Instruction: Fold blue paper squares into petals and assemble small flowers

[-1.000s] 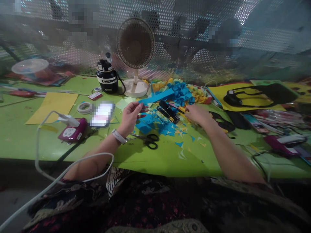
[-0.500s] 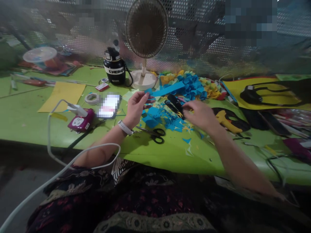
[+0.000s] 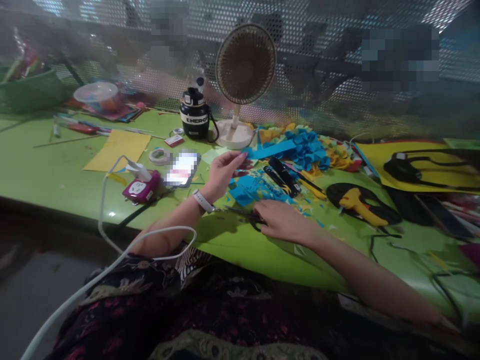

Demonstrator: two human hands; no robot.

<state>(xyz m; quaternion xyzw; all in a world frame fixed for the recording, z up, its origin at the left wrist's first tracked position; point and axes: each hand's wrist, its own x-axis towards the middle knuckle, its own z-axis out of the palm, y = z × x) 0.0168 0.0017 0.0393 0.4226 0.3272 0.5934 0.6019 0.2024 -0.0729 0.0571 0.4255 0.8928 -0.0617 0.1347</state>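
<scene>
Right hand (image 3: 285,222) has come down onto the scissors (image 3: 240,212), closing its grip over them on the green table (image 3: 56,170); left hand (image 3: 225,172) is raised, its fingers pinching the end of a blue paper strip (image 3: 272,149) above loose blue scraps (image 3: 249,187).

- Left hand (image 3: 224,174): raised, palm toward the wearer, fingers close together, fingertips pointing right.
- Left wrist (image 3: 202,201): bent back.
- Left forearm (image 3: 168,229): rising from lower left toward the hand.
- Right hand (image 3: 284,222): lowered, back upward, fingers curled down, pointing left.
- Right forearm (image 3: 371,270): extended from lower right, slightly blurred.
- Hands: apart, not touching.
</scene>
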